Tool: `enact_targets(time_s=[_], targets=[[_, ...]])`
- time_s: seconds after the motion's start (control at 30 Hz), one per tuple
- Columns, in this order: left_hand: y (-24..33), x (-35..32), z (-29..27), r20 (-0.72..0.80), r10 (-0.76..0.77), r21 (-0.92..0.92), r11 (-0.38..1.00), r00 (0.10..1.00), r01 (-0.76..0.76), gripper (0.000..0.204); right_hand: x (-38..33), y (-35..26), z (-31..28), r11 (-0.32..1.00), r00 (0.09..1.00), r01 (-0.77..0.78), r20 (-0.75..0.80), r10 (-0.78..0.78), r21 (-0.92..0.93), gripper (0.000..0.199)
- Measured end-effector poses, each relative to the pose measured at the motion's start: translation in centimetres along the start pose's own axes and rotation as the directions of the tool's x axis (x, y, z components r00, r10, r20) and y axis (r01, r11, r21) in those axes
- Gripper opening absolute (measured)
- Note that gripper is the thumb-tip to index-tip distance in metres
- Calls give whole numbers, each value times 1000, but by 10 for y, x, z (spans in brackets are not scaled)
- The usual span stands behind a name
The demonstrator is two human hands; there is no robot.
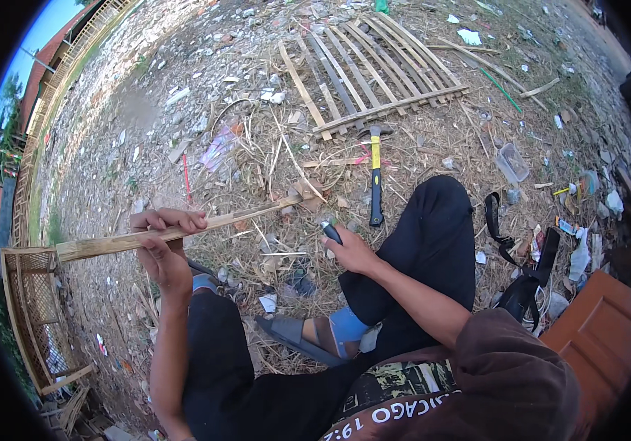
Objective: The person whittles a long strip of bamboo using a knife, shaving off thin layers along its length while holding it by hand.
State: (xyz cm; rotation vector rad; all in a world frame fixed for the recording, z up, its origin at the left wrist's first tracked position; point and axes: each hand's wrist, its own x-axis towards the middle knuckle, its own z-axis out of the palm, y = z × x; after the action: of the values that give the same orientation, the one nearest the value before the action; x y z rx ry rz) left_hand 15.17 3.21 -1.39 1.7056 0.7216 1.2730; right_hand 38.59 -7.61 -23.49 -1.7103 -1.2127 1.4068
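My left hand (162, 239) grips a long split bamboo strip (205, 224) that runs from the lower left up toward the right, its far end resting on a small wooden block (308, 192) on the ground. My right hand (348, 250) is closed around the dark handle of a small knife (330, 232); its blade is hard to make out. I sit on the ground with my black-trousered knees apart and a sandalled foot (308, 334) between them.
A hammer with a yellow and black handle (375, 173) lies just beyond the block. Behind it lies a bamboo slat panel (363, 70). A bamboo frame (32, 316) stands at the left, a black strap (507, 242) and litter at the right, a brown wooden board (599, 331) at lower right.
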Motion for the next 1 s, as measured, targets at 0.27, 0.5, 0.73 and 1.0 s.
enact_targets(time_s=[0.27,0.5,0.73,1.0], targets=[[15,-4,6,-2,4,48,999,1000,-3,38,-18,-25,-1,994,998,55,1,-55,-90,36],[14,-2,-2,-167,-36,152,986,985,62,31,-51,-83,-12,937,938,347,-29,-346,45,35],[18,2,4,-189,-57,189,978,980,93,31,-22,-27,-8,941,999,35,-4,-39,-335,30],[12,9,-1,-209,-58,188,977,976,98,32,-1,-5,-3,999,997,-40,66,41,-14,36]])
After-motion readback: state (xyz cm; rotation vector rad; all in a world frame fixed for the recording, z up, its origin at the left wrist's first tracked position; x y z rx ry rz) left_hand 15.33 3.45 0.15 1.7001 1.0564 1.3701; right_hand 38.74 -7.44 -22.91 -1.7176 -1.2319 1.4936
